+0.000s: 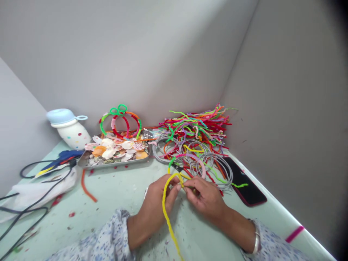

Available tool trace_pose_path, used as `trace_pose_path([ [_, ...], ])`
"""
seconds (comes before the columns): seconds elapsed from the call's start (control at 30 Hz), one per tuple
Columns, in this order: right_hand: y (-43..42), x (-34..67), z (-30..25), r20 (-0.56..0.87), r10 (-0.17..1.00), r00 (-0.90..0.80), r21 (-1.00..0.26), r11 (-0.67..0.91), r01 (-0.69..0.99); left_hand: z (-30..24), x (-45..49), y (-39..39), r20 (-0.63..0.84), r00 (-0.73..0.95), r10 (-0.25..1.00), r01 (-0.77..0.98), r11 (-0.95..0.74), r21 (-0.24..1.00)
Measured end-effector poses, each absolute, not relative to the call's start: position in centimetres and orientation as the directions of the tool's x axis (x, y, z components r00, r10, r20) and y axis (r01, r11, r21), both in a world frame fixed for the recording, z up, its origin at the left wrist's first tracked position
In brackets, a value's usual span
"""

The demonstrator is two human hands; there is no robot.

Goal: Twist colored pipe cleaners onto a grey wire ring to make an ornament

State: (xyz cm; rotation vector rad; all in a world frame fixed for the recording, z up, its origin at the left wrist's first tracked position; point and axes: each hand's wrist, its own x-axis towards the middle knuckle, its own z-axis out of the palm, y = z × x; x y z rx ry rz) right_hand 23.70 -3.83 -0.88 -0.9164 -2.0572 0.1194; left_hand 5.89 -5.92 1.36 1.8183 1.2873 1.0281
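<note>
A yellow pipe cleaner [165, 208] runs from between my fingertips, arches over my left hand [159, 195] and trails down toward the table's front edge. My left hand pinches it between thumb and finger. Right beside it, my right hand [205, 194] pinches the yellow strand close to the same spot. Behind my fingers curves a ring wrapped in pipe cleaners [187, 156], with green, pink, lilac and pale pink sections; its near side is partly hidden by my hands. Red-handled pliers [187, 172] lie under the ring, mostly covered.
Coiled grey wire rings [227, 170] and a heap of coloured pipe cleaners [195, 127] lie behind my hands. A metal tray [114, 164] of shells, a wrapped two-loop piece [120, 123], a bottle [72, 132], black cables [32, 206] and a phone [247, 185] are around.
</note>
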Motion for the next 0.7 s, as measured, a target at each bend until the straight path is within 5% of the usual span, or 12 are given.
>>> trace_pose_path([
  [0.33, -3.9, 23.5, -0.9, 0.666, 0.681, -0.305, -0.470, 0.701, 0.536, 0.1, 5.0, -5.6, 0.590, 0.360, 0.723, 0.520, -0.680, 0.516],
  [0.7, -4.1, 23.7, -1.0, 0.654, 0.693, -0.304, -0.494, 0.695, 0.523, 0.4, 4.5, -5.3, 0.714, 0.424, 0.557, 0.562, -0.780, 0.275],
])
